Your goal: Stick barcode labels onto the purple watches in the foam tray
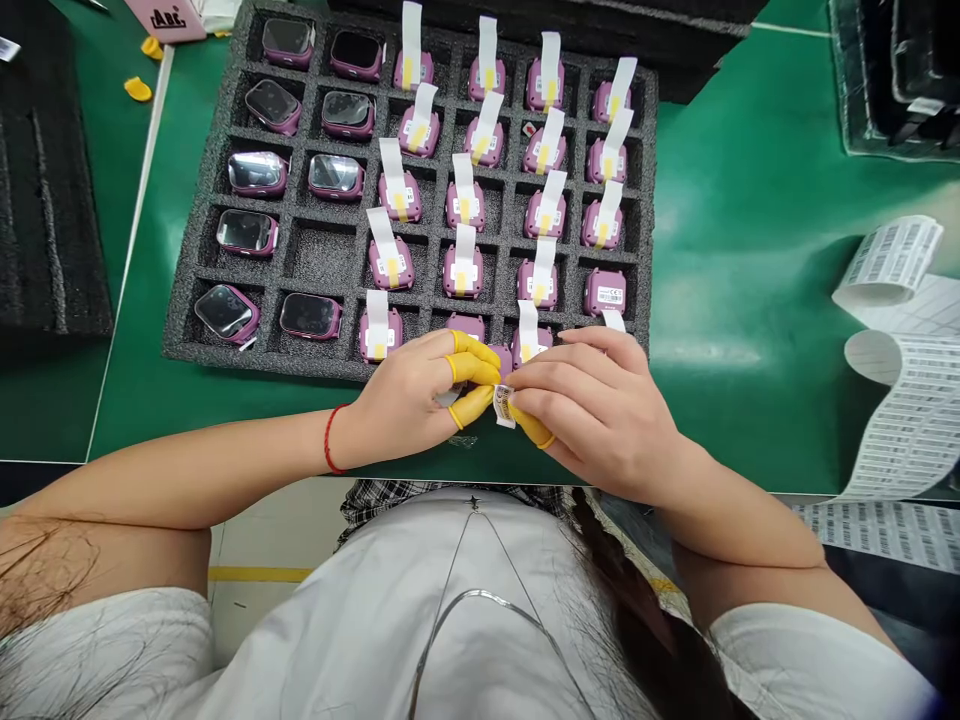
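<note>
My left hand (420,385), with yellow finger cots on its thumb and two fingers, is closed in a pinch at the tray's near edge. Its fingertips meet a purple watch body (505,358), mostly hidden by the fingers. My right hand (607,405), a yellow cot on its thumb, pinches a small white printed label (504,406) between the hands. Behind them lies a black foam tray (322,255) with purple smartwatches. In its left columns, watches (258,173) lie screen up; on the right, watches (465,272) lie back up, most with white strips and yellow tabs.
Rolls of printed labels (919,400) curl over the right side of the green table (735,230). Black foam (52,200) lies at the left, and dark plastic trays (900,80) stand at far right. Loose yellow finger cots (138,90) lie near a pink box (166,18).
</note>
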A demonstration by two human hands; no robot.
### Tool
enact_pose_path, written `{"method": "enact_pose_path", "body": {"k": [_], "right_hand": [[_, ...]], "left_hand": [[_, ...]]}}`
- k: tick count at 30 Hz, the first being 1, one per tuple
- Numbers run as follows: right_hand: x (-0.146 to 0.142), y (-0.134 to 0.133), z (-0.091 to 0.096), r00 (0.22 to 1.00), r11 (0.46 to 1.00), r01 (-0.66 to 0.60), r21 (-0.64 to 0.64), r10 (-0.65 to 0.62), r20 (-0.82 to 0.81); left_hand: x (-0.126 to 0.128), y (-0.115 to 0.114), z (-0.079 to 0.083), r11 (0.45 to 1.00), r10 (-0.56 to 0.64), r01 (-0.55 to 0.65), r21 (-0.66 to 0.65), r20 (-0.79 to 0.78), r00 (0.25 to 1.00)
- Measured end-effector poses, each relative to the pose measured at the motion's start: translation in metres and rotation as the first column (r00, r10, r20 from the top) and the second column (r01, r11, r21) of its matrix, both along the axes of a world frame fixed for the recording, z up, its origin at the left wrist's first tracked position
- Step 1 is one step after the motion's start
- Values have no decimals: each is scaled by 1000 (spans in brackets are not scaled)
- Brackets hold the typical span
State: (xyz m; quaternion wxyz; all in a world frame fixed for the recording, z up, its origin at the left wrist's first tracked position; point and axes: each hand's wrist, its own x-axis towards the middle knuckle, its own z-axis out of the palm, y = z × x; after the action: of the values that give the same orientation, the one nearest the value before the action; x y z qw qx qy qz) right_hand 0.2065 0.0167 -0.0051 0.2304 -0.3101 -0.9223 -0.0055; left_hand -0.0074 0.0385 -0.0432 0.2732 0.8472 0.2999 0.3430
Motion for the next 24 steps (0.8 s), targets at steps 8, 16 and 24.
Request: {"method": "enact_pose_path", "body": {"k": [8,16,24], "right_hand": [[1,3,-3,996,994,-20,-104,11,-86],[-1,2,-3,999,997,-33,-68,31,-24],[-4,-3,-1,1000,998,-14,58,13,27]], "left_hand": [[1,0,2,999,-4,5,34,-36,999],[0,0,1,999,-21,23,26,-46,999],[1,-1,1,998,-5,8,58,-45,999]]}}
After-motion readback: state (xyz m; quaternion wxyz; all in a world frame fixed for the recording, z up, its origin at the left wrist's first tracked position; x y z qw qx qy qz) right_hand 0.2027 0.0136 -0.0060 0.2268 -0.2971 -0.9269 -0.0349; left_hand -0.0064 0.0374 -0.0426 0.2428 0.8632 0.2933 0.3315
